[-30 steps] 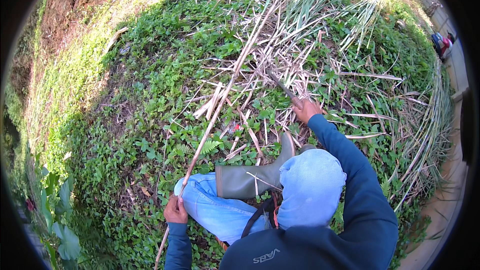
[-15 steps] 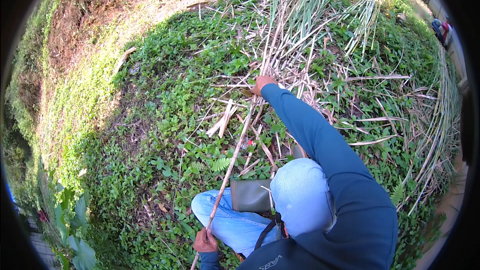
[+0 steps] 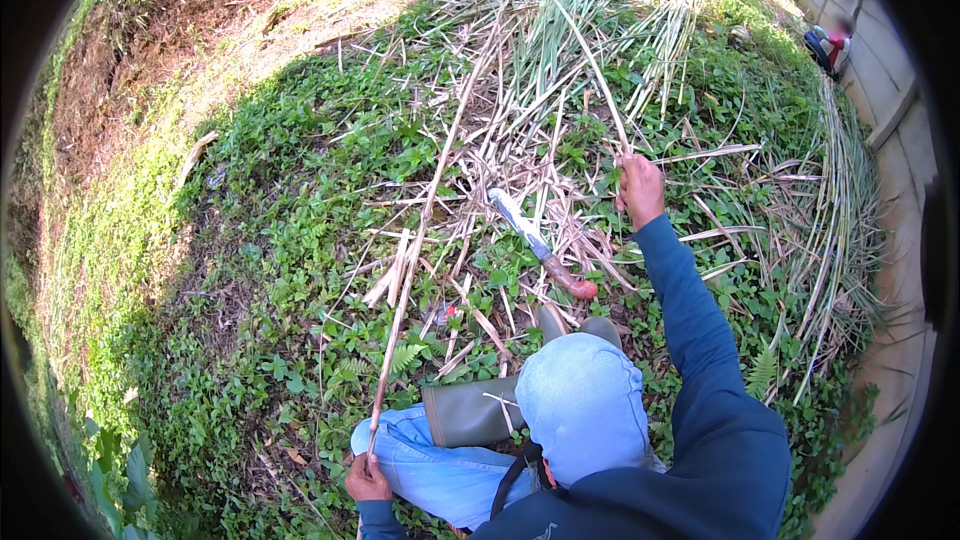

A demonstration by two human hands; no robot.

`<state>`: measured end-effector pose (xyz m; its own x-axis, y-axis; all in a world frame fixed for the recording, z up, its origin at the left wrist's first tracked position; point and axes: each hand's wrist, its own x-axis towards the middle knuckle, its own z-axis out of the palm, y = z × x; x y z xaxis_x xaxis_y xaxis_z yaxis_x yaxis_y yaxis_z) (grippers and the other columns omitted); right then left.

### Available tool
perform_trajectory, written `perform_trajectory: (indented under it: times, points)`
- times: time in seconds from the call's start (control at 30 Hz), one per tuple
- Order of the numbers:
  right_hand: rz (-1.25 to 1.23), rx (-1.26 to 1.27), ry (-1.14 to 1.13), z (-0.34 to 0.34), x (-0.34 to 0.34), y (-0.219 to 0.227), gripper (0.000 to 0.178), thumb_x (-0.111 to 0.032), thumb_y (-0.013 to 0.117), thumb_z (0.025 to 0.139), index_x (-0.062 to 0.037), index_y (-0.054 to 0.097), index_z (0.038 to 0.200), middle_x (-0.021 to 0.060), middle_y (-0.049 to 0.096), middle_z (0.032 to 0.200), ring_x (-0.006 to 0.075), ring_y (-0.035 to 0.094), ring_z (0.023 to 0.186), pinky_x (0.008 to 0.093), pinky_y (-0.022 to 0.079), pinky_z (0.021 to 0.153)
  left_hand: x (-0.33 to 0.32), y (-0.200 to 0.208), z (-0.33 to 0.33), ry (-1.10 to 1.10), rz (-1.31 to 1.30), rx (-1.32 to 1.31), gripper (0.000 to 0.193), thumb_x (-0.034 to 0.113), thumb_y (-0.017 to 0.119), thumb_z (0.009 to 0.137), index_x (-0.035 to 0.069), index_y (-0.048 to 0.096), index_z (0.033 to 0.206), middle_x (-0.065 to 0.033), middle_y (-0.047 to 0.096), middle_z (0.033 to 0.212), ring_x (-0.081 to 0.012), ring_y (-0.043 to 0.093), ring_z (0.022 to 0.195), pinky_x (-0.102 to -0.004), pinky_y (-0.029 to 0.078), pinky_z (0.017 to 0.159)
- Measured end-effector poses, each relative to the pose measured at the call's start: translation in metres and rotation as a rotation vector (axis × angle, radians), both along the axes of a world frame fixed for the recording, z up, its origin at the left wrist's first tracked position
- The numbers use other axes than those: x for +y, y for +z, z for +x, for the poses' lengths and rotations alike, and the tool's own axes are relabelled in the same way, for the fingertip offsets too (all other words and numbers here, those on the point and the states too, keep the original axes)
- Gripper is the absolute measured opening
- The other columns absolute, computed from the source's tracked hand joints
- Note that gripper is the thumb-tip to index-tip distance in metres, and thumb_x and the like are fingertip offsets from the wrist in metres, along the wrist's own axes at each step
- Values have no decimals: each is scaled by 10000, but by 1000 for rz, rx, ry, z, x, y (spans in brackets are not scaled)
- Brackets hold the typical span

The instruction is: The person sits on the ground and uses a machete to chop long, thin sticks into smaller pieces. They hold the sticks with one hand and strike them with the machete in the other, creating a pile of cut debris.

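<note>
Left hand [image 3: 367, 478] is closed around the lower end of a long dry cane stalk [image 3: 425, 230], which runs up across the weedy ground [image 3: 270, 240] toward the heap of cut stalks [image 3: 560, 60] at the top. Right hand [image 3: 640, 187] is fisted on a thin green stalk [image 3: 585, 50] arching from that heap. A machete [image 3: 540, 244], pale blade and reddish handle, is seen lying on dry leaves between both hands, untouched. A green rubber boot [image 3: 470, 412] is worn just below it. No packages or labels are seen.
</note>
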<state>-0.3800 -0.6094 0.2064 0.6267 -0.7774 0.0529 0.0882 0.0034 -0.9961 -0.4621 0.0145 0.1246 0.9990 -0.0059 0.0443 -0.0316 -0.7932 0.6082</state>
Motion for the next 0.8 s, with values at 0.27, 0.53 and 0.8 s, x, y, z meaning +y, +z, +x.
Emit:
perform_trajectory:
  times: [0.27,0.53,0.8]
  points:
    - [-39,-47,-79,-31,32,21,235,-228,437,976,-32,556,925,-45,354,539,41,314,379,227,308,322,15,12,-5,3,-139,-2,283,220,604,894,-54,614,823,-72,512,564,-105,419,528,-302,351,482]
    - [25,-237,-147,157,-123,132,847,-568,527,866,68,306,1380,285,419,1341,372,457,1220,435,380,1022,33,9,-32,21,-183,120,311,244,604,901,-50,608,799,-23,496,563,-80,406,534,-275,329,482]
    - [-811,326,328,54,42,-65,404,-285,619,848,-46,569,1169,204,573,1108,362,553,1063,424,429,946,55,13,-31,48,-258,233,260,207,570,922,-36,599,833,4,528,645,-67,423,597,-246,347,532]
